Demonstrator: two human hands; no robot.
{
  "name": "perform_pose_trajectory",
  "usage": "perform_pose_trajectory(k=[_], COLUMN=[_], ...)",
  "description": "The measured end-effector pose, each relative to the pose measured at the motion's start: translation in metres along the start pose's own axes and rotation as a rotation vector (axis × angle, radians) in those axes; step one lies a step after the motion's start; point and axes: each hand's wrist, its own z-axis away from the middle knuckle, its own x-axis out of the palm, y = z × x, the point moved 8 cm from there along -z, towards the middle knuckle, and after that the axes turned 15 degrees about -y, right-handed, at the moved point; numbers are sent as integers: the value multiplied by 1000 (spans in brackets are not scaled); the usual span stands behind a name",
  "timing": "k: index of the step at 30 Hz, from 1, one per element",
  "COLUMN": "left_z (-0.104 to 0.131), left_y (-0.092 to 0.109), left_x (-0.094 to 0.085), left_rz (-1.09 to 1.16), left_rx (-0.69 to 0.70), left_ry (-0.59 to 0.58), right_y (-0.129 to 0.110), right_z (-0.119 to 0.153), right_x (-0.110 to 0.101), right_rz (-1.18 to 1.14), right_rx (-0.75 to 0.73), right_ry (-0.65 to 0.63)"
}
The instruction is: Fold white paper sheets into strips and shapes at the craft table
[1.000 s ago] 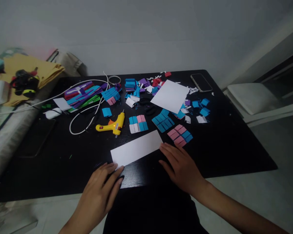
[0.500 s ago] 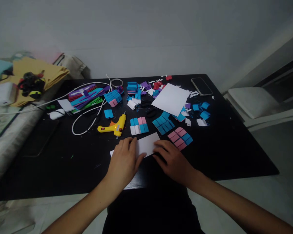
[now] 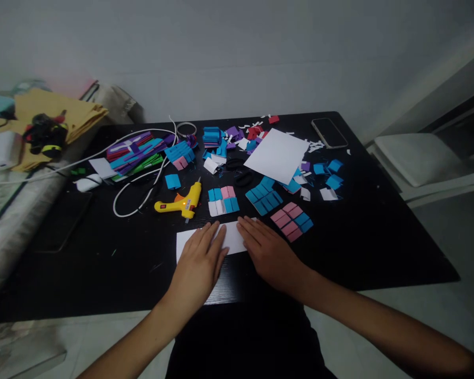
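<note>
White rectangular strip of paper [image 3: 233, 239] lay near the front edge of a black table [image 3: 102, 284], partly covered by a person's bare left hand [image 3: 198, 259] and bare right hand [image 3: 267, 253]. Both rested palm down, fingers extended, slightly apart and clamped on nothing; bare paper showed between them. Just behind, a yellow glue gun [image 3: 187, 204] with an orange trigger [image 3: 178, 197] lay left of a blue, pink and white panel of squares [image 3: 221, 201]. An all-blue panel [image 3: 264, 198] and a pink-and-blue panel [image 3: 292, 222] lay beyond the right hand. Farther back, a white sheet [image 3: 275, 156] overlapped a heap of coloured scraps [image 3: 255, 131], with a dark-screened phone [image 3: 329, 133] near the far right corner.
</note>
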Motion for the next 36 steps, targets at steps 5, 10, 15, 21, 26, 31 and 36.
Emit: perform_pose_trajectory(k=[5,10,15,21,26,31,36], left_z=[1,7,12,14,15,14,16], left_y=[-3,-5,-7,-6,-5,-4,-6], left_x=[0,6,12,13,15,14,11], left_rz=[45,38,28,5,-21,-25,-21], left_rx=[-23,-23,-42,-52,-51,-46,-22], left_ry=[0,-9,-37,-83,-133,-147,-153], right_y=[0,0,2,6,3,-8,-18], right_z=[0,1,4,8,7,2,-5], right_x=[-4,-4,-1,1,-1,-5,0], right_rz=[8,44,3,-5,51,81,57], right_rx=[1,37,74,116,115,54,-57], right_ry=[6,17,5,10,14,14,-38])
